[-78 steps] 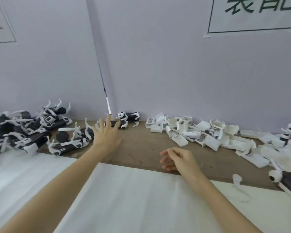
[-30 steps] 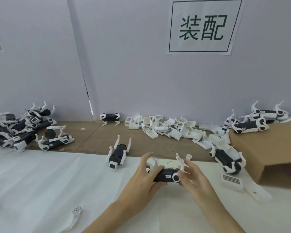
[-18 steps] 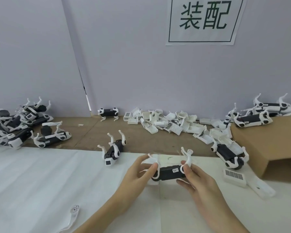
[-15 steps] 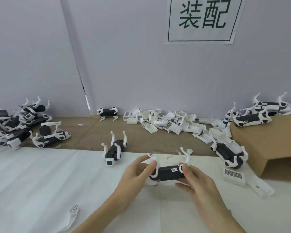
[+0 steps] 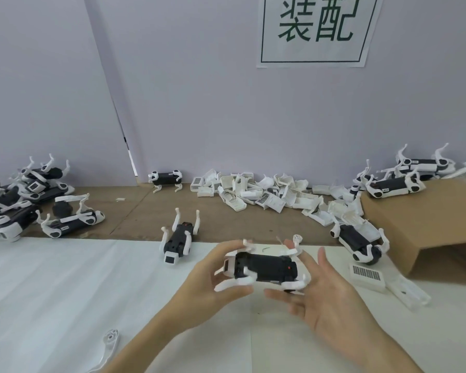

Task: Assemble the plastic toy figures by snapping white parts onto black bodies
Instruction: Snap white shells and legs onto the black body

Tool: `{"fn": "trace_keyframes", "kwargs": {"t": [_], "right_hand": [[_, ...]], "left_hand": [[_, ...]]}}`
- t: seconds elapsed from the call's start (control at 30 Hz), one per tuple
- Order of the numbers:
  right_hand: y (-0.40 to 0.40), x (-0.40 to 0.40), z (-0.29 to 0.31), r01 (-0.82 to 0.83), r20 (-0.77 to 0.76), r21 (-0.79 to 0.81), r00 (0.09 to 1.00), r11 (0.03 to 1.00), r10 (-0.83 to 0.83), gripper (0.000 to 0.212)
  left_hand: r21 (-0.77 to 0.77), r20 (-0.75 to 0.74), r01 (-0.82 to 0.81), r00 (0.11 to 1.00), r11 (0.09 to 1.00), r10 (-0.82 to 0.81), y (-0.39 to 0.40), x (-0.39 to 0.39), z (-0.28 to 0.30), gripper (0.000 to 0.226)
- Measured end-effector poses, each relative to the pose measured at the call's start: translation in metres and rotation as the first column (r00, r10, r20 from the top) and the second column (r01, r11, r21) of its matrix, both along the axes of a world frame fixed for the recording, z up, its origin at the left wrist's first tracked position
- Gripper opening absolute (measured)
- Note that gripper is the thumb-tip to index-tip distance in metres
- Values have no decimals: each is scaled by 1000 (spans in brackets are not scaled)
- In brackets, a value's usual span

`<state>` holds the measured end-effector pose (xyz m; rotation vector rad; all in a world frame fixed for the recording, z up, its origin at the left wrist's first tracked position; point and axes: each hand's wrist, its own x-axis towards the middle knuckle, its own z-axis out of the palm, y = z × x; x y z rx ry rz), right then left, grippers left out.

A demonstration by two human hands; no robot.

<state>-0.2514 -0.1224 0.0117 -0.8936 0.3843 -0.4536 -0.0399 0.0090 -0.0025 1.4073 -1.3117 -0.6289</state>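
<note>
A black toy body with white legs is held above the white sheet, lying lengthwise between my hands. My left hand grips its left end, thumb below and fingers over the top. My right hand is at its right end with the fingers spread and mostly straight, the fingertips touching the white legs. Another figure lies on its back just beyond, legs up. A heap of white parts lies along the wall.
Finished figures are piled at the far left and on a cardboard box at right. One more figure and a barcoded white part lie by the box. A loose white leg lies near my left forearm.
The held figure has been turned over between my hands; its black top now faces me. My right fingers have spread out from their earlier pinch on it.
</note>
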Motion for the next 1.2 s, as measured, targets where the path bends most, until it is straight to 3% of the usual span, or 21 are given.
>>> {"fn": "trace_keyframes", "kwargs": {"t": [0.07, 0.13, 0.2, 0.27, 0.33, 0.37, 0.53, 0.6, 0.67, 0.8, 0.9, 1.0, 1.07, 1.2], "right_hand": [[-1, 2, -4, 57, 47, 76, 997, 995, -61, 54], [4, 7, -8, 143, 32, 2, 989, 990, -143, 37], [8, 13, -12, 241, 18, -122, 971, 963, -240, 25], [10, 15, -13, 305, 63, -137, 952, 942, -299, 34], [13, 12, -10, 304, 110, -106, 950, 947, -292, 47], [14, 11, -9, 291, 121, -120, 953, 949, -277, 50], [18, 15, -17, 229, 31, -391, 971, 891, -236, 51], [22, 16, -19, 193, -65, -558, 960, 807, -274, 41], [23, 15, -22, 141, -133, -670, 943, 729, -304, 48], [23, 13, -21, 101, -135, -721, 950, 685, -281, 45], [26, 14, -23, 109, -103, -829, 934, 548, -342, 50], [30, 23, -26, 88, -53, -930, 929, 357, -366, 55], [30, 28, -24, 80, -36, -945, 939, 318, -343, 57], [30, 30, -25, 109, 8, -944, 951, 311, -309, 56]], "left_hand": [[-44, 193, 34, 981, 998, -25, -1, 3, -3, 63], [-54, 263, 52, 964, 997, -36, -3, 1, -7, 65], [-37, 138, 79, 988, 996, -73, -3, -2, -10, 69], [-23, -166, 61, 984, 998, -64, -4, -6, -10, 62], [6, -486, 27, 874, 1000, -20, -6, -11, -6, 47], [38, -569, 32, 822, 999, -4, -8, -13, -3, 41], [97, -580, -33, 811, 995, 83, -9, -23, -2, 50], [59, -545, -82, 832, 995, 101, -7, -21, 0, 53], [25, -493, -95, 865, 995, 95, -4, -20, 3, 54], [-29, -391, -163, 910, 986, 139, -2, -25, 7, 52], [-145, -220, -314, 935, 938, 279, -2, -33, 8, 43], [-357, 59, -308, 935, 882, 350, -2, -48, 3, 48], [-410, 158, -285, 913, 866, 375, -4, -58, -2, 55], [-412, 155, -275, 918, 868, 365, -5, -62, -3, 55]]}}
